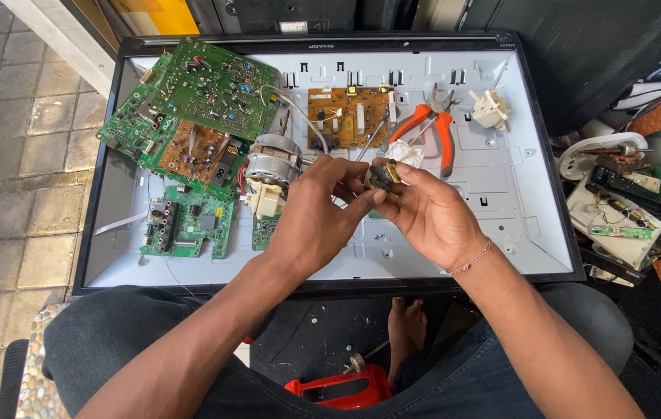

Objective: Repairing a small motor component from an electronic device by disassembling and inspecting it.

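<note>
My left hand (319, 213) and my right hand (431, 213) meet over the middle of a flat white panel (501, 178) with a black frame. Together they pinch a small dark component with yellow parts (383, 175), held between the fingertips of both hands. My fingers hide most of it. A small electric motor (272, 163) with a cream plastic end lies just left of my left hand. Orange-handled pliers (433, 128) lie just beyond my right hand, next to a bit of white cloth (409, 154).
Several green circuit boards (190, 109) lie stacked on the panel's left, an orange-brown board (342, 116) at the top centre, a cream plug part (490, 109) top right. More boards and parts (617, 209) clutter the floor at right. A red object (342, 388) sits between my legs.
</note>
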